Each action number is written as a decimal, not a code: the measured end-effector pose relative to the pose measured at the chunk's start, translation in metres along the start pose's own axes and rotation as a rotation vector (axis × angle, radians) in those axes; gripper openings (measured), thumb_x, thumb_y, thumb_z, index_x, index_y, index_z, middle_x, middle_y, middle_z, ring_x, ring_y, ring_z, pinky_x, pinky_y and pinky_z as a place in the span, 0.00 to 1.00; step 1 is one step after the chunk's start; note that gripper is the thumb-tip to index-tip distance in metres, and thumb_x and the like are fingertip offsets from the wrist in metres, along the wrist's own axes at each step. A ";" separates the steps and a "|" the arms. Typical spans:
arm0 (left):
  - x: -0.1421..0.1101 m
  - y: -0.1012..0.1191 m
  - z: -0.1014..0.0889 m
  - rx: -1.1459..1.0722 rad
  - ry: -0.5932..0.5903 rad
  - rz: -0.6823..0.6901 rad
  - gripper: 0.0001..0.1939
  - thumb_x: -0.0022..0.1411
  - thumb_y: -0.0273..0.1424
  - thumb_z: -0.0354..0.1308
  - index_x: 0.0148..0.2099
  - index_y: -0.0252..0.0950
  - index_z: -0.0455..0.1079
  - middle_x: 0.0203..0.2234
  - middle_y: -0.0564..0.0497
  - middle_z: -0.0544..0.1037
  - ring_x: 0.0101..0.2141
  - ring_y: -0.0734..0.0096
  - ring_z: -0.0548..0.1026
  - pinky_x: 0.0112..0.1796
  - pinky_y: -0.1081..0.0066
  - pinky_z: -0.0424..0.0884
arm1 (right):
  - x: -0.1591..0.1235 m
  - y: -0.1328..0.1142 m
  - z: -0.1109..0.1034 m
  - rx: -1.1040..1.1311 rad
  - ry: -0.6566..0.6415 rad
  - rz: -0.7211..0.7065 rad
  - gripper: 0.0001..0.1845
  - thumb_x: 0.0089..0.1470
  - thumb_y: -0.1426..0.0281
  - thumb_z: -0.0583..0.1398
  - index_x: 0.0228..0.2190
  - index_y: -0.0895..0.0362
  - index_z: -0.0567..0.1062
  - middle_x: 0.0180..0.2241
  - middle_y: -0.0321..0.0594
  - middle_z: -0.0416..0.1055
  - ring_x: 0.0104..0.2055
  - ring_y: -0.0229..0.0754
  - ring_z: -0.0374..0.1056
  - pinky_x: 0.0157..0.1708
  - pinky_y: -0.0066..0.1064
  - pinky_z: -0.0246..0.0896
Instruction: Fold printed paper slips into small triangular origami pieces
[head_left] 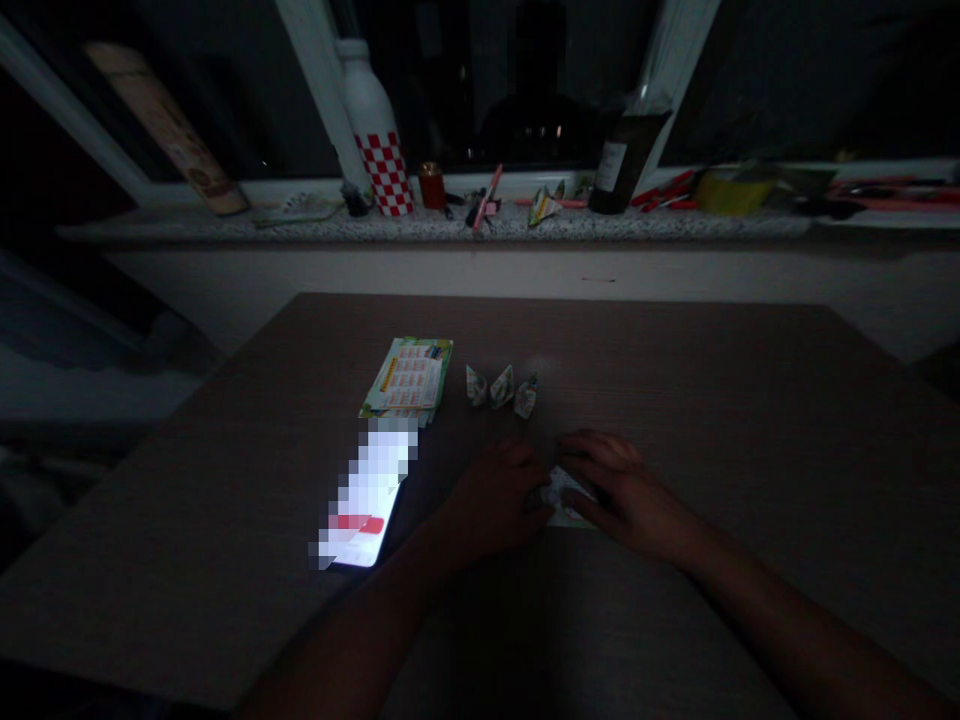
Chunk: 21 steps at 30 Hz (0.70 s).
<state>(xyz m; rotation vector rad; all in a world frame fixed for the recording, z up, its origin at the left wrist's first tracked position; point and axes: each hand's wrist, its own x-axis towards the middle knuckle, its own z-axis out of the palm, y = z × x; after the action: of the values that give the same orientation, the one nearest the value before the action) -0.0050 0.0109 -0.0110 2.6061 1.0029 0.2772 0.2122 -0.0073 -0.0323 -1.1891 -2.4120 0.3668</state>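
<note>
Paper (558,490) on table (690,360) | left hand (499,497) at paper's left edge | right hand (622,490) over paper's right side | three folded papers (502,387) beyond paper | lit phone (367,500) left of paper | printed cards (409,378) beyond and left of paper

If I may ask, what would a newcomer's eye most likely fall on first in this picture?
Probably the brightly lit phone, lying on the dark table to the left of the person's hands. Next might come the red-and-white checkered bottle standing on the windowsill. Then perhaps the left hand and right hand at a piece of paper, with three small folded paper shapes just beyond.
</note>
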 end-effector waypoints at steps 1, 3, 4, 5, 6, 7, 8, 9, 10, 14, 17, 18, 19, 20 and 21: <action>0.000 0.000 0.000 -0.003 -0.003 0.005 0.11 0.58 0.36 0.58 0.41 0.35 0.71 0.39 0.47 0.71 0.42 0.62 0.68 0.44 0.64 0.65 | 0.000 0.000 0.001 0.003 -0.006 0.002 0.18 0.56 0.68 0.59 0.49 0.54 0.71 0.53 0.49 0.66 0.56 0.53 0.59 0.53 0.50 0.56; 0.001 0.001 0.000 -0.008 -0.005 0.006 0.11 0.58 0.35 0.59 0.41 0.35 0.71 0.39 0.47 0.71 0.42 0.62 0.68 0.44 0.64 0.65 | 0.000 0.000 0.002 0.024 0.008 0.003 0.18 0.54 0.68 0.60 0.48 0.54 0.72 0.53 0.49 0.67 0.56 0.54 0.60 0.52 0.50 0.56; 0.002 0.002 0.001 -0.008 -0.003 0.003 0.11 0.58 0.35 0.59 0.41 0.35 0.71 0.38 0.47 0.71 0.42 0.62 0.68 0.44 0.64 0.65 | 0.000 0.001 0.002 0.039 0.023 0.004 0.17 0.53 0.68 0.61 0.47 0.54 0.72 0.52 0.49 0.67 0.55 0.54 0.61 0.52 0.50 0.57; 0.002 0.002 0.001 -0.010 0.004 -0.002 0.11 0.58 0.35 0.59 0.41 0.35 0.71 0.38 0.47 0.71 0.42 0.62 0.68 0.44 0.64 0.66 | 0.000 0.001 0.002 0.051 0.035 0.006 0.17 0.53 0.68 0.62 0.46 0.54 0.73 0.52 0.49 0.68 0.55 0.54 0.61 0.51 0.50 0.57; 0.003 0.003 0.002 -0.013 0.014 -0.004 0.11 0.58 0.35 0.59 0.42 0.35 0.71 0.39 0.47 0.71 0.43 0.61 0.68 0.45 0.63 0.65 | 0.000 0.001 0.003 0.060 0.049 0.007 0.17 0.52 0.67 0.62 0.46 0.54 0.73 0.51 0.49 0.68 0.54 0.54 0.62 0.51 0.49 0.57; 0.003 0.004 0.003 -0.016 0.026 -0.001 0.12 0.58 0.34 0.59 0.43 0.35 0.70 0.40 0.47 0.71 0.44 0.61 0.68 0.45 0.63 0.65 | 0.000 0.001 0.003 0.067 0.057 0.008 0.17 0.52 0.67 0.62 0.45 0.54 0.73 0.51 0.49 0.69 0.54 0.54 0.62 0.51 0.49 0.57; 0.003 0.006 0.004 -0.020 0.035 0.008 0.12 0.59 0.34 0.58 0.45 0.35 0.70 0.42 0.46 0.71 0.45 0.60 0.68 0.47 0.62 0.65 | 0.000 0.002 0.003 0.073 0.063 0.009 0.18 0.52 0.67 0.62 0.46 0.54 0.73 0.50 0.48 0.69 0.54 0.53 0.63 0.51 0.49 0.57; 0.004 0.007 0.006 -0.020 0.041 0.024 0.13 0.59 0.32 0.57 0.46 0.36 0.69 0.44 0.46 0.71 0.46 0.60 0.68 0.48 0.62 0.64 | 0.000 0.003 0.003 0.080 0.073 0.009 0.18 0.52 0.68 0.62 0.46 0.53 0.72 0.50 0.48 0.70 0.53 0.53 0.63 0.51 0.48 0.58; 0.004 0.008 0.007 -0.017 0.042 0.044 0.12 0.60 0.30 0.56 0.48 0.36 0.69 0.46 0.46 0.71 0.47 0.61 0.67 0.49 0.62 0.63 | 0.000 0.004 0.003 0.092 0.084 0.007 0.17 0.53 0.68 0.62 0.46 0.53 0.72 0.49 0.48 0.70 0.53 0.52 0.64 0.50 0.47 0.58; 0.006 0.009 0.009 0.036 0.013 0.126 0.12 0.65 0.26 0.50 0.49 0.35 0.68 0.48 0.47 0.73 0.48 0.63 0.68 0.50 0.62 0.62 | 0.000 0.014 -0.001 0.145 0.129 0.005 0.10 0.57 0.70 0.58 0.42 0.52 0.74 0.43 0.43 0.73 0.48 0.47 0.67 0.49 0.44 0.60; 0.008 0.007 0.007 0.077 -0.019 0.172 0.13 0.65 0.25 0.50 0.51 0.36 0.68 0.51 0.48 0.72 0.51 0.64 0.68 0.51 0.62 0.61 | 0.000 0.023 -0.003 0.148 0.117 0.006 0.08 0.58 0.70 0.58 0.39 0.52 0.75 0.41 0.41 0.74 0.46 0.45 0.68 0.48 0.43 0.59; 0.008 0.006 0.006 0.084 -0.028 0.185 0.14 0.65 0.25 0.51 0.51 0.36 0.67 0.51 0.49 0.72 0.52 0.64 0.67 0.51 0.62 0.60 | 0.000 0.025 -0.003 0.139 0.113 0.002 0.07 0.57 0.70 0.58 0.38 0.52 0.76 0.40 0.41 0.74 0.46 0.45 0.68 0.47 0.43 0.59; 0.008 0.005 0.005 0.085 -0.035 0.196 0.14 0.64 0.25 0.52 0.52 0.37 0.67 0.52 0.50 0.72 0.52 0.65 0.67 0.52 0.62 0.59 | 0.000 0.026 -0.003 0.127 0.113 -0.003 0.06 0.57 0.69 0.59 0.37 0.52 0.76 0.40 0.41 0.74 0.46 0.46 0.68 0.47 0.43 0.59; 0.009 0.004 0.005 0.083 -0.038 0.203 0.15 0.64 0.25 0.53 0.52 0.38 0.67 0.52 0.51 0.72 0.53 0.65 0.67 0.52 0.62 0.59 | 0.001 0.028 -0.003 0.111 0.115 -0.009 0.06 0.56 0.69 0.59 0.36 0.52 0.77 0.40 0.41 0.74 0.46 0.46 0.68 0.47 0.43 0.59; 0.009 0.003 0.005 0.076 -0.039 0.208 0.15 0.63 0.24 0.53 0.52 0.39 0.68 0.52 0.51 0.72 0.53 0.66 0.67 0.53 0.62 0.58 | 0.001 0.028 -0.003 0.096 0.114 -0.015 0.05 0.56 0.69 0.60 0.34 0.52 0.77 0.40 0.41 0.74 0.46 0.46 0.68 0.47 0.43 0.58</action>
<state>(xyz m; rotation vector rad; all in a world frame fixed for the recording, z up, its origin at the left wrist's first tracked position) 0.0046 0.0140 -0.0137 2.7773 0.7435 0.2407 0.2322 0.0104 -0.0412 -1.1191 -2.2782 0.3951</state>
